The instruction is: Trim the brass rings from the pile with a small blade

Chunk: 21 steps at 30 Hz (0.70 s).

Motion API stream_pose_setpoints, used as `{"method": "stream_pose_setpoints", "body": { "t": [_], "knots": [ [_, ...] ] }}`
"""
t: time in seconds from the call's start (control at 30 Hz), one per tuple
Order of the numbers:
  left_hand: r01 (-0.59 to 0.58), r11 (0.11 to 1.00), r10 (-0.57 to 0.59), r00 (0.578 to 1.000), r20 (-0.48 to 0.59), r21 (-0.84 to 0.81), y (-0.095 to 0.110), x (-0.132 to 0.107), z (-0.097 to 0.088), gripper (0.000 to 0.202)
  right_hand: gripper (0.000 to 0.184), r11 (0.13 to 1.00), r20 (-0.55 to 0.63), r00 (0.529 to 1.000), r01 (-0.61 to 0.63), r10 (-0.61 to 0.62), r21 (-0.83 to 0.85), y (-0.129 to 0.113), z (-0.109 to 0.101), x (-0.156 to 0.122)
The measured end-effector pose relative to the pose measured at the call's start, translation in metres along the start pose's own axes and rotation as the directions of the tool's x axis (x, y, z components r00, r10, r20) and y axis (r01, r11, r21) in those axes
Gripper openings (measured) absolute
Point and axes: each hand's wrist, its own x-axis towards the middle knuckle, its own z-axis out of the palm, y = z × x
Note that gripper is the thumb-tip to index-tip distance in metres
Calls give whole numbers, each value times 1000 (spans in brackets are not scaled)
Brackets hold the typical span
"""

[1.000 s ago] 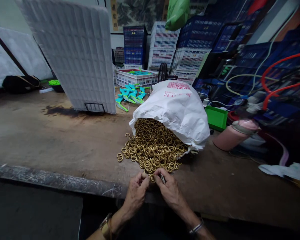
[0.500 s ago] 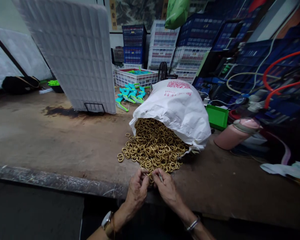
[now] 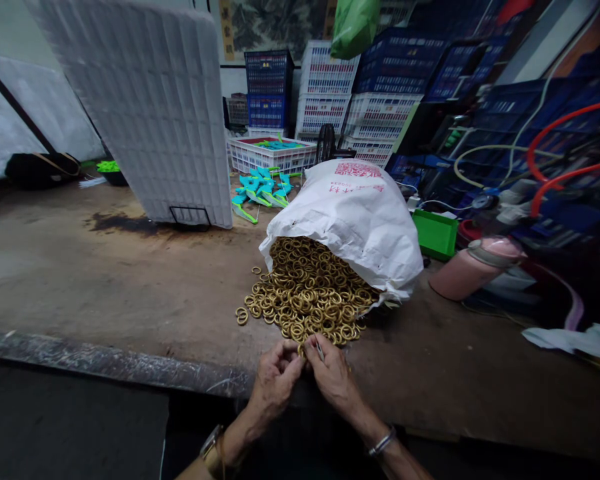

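Note:
A heap of brass-coloured rings [image 3: 310, 307] spills from the mouth of a white woven sack [image 3: 350, 207] lying on its side. Just in front of the heap, at the table's front edge, my two hands meet. My left hand [image 3: 276, 373] is closed, its thumb and fingers pinching a single brass-coloured ring [image 3: 301, 350]. Close beside it, my right hand [image 3: 331, 373] is closed around a thin, pale metal tool [image 3: 319, 347]; only a short piece shows, so its kind is unclear. The right fingertips are at the ring; whether they touch it I cannot tell.
On the left of the wooden table [image 3: 145, 287] stands a tall white ribbed panel [image 3: 155, 113]. Behind the sack are turquoise-and-green plastic pieces [image 3: 260, 188] and a white basket [image 3: 273, 157]. To the right lie a green tray [image 3: 434, 233] and a pink cylinder [image 3: 475, 267].
My left hand has moved slightly right, toward my right hand, and a ring now shows in its pinch. The right hand has barely moved. Sack and heap look unchanged.

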Motion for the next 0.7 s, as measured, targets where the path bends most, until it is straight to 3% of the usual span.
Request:
{"method": "stream_pose_setpoints", "body": {
  "t": [0.17,0.27,0.37,0.57,0.63,0.7],
  "knots": [
    [-127,972,135,990,-30,200,-12,0,-7,21,27,999,-14,1000,23,-23,-40,1,1,-1],
    [-184,938,198,980,-20,293,-9,2,-9,20,23,982,-72,991,101,-113,-159,2,3,-3],
    [-150,963,155,988,-6,224,-1,4,-10,16,18,946,-87,974,179,-209,-271,2,4,-6],
    [76,997,-75,997,23,-13,17,8,-11,8,10,890,-18,941,313,-337,-332,-1,3,-10],
    [57,998,-57,998,-5,3,18,9,-11,7,10,863,-13,922,358,-388,-357,0,4,-9],
    [-41,995,46,998,-50,90,16,9,-11,9,9,849,-33,902,391,-430,-355,2,4,-7]
  ]
}}
